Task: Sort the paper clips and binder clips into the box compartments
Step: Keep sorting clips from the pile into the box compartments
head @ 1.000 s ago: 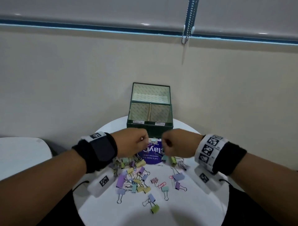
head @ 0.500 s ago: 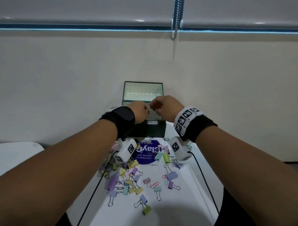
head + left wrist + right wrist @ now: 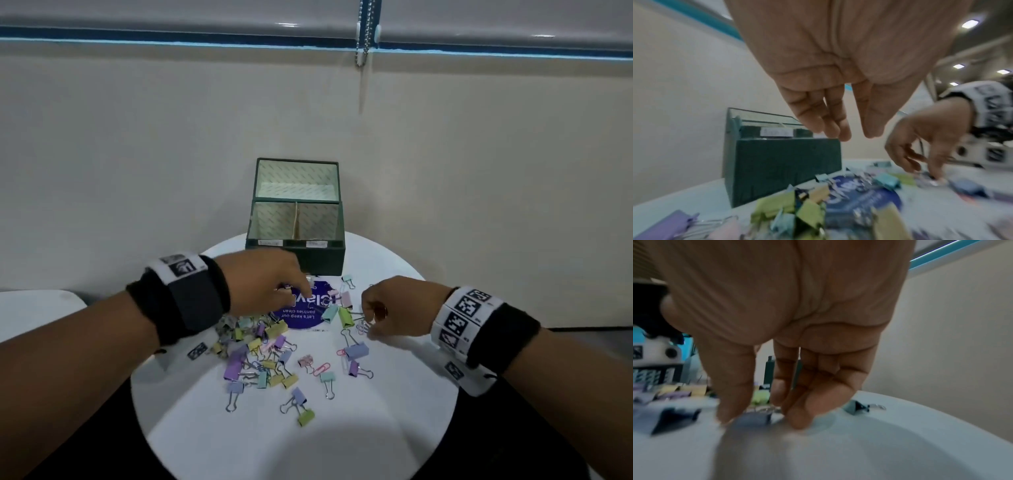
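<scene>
A dark green box (image 3: 322, 262) with two labelled front compartments and one rear compartment stands at the table's far edge. Pastel binder clips (image 3: 260, 349) and a few pink paper clips (image 3: 321, 368) lie scattered in front of it. My left hand (image 3: 301, 294) hovers over the pile's far end; in the left wrist view its fingers (image 3: 830, 123) hang straight and hold nothing. My right hand (image 3: 367, 325) is down on the table right of the pile. Its thumb and fingers curl round a small lilac binder clip (image 3: 754, 419), though that view is blurred.
The clips lie on a round white table (image 3: 394, 428) with a purple round sticker (image 3: 301, 315) near the box. A beige wall rises close behind the box. Another white surface (image 3: 30, 308) sits at the far left. A small teal clip (image 3: 854, 407) lies beside my right hand.
Both hands have come back from above the box down to the table. The left one is spread over the pile, and the right has dropped onto a clip at the right.
</scene>
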Available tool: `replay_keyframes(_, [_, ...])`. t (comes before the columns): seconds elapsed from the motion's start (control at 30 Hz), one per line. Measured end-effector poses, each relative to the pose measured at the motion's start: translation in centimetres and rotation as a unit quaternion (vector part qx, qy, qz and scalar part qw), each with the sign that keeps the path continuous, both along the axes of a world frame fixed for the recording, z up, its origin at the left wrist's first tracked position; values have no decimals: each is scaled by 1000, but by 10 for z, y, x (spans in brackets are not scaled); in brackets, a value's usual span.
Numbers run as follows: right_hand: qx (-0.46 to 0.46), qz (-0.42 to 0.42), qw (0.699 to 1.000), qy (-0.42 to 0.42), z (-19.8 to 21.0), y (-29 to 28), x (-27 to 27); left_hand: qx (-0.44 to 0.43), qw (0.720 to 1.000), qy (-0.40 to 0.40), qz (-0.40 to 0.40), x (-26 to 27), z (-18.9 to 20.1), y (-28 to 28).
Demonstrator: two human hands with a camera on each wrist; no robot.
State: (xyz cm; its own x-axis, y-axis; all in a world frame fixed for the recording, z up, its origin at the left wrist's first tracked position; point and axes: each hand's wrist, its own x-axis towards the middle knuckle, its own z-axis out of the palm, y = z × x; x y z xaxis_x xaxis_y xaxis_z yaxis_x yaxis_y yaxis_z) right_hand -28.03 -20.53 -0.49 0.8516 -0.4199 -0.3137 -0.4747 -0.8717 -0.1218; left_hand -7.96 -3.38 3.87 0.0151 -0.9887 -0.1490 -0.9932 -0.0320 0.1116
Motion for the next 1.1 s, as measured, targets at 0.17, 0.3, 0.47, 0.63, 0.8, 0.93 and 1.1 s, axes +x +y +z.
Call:
replay_keyframes(0.17, [21, -54, 998, -36, -10, -2, -1, 41, 992, -63, -99, -42, -14, -2])
replay_keyframes(0.3, [4, -63, 996, -70, -16, -3, 2, 66, 989, -90, -97, -75, -30, -19])
replay_keyframes(0.47, [4, -46, 992, -115, -13, 3, -4, 58, 985, -124, -103, -92, -38, -36])
replay_keyframes(0.63, [42, -13, 994, -100, -14, 15, -21, 53, 998, -34, -22, -66, -36, -28])
replay_keyframes(0.8, [47, 8, 994, -93, -16, 13, -17, 49, 997, -60, 29, -34, -21, -23])
replay_keyframes(0.93, [16, 30, 994, -104, -21, 16, -10, 56, 994, -89, -30, -41, -22, -21])
replay_keyframes(1.1, [4, 35, 994, -105, -20, 20, -6, 85, 986, -101, -106, -73, -33, -21])
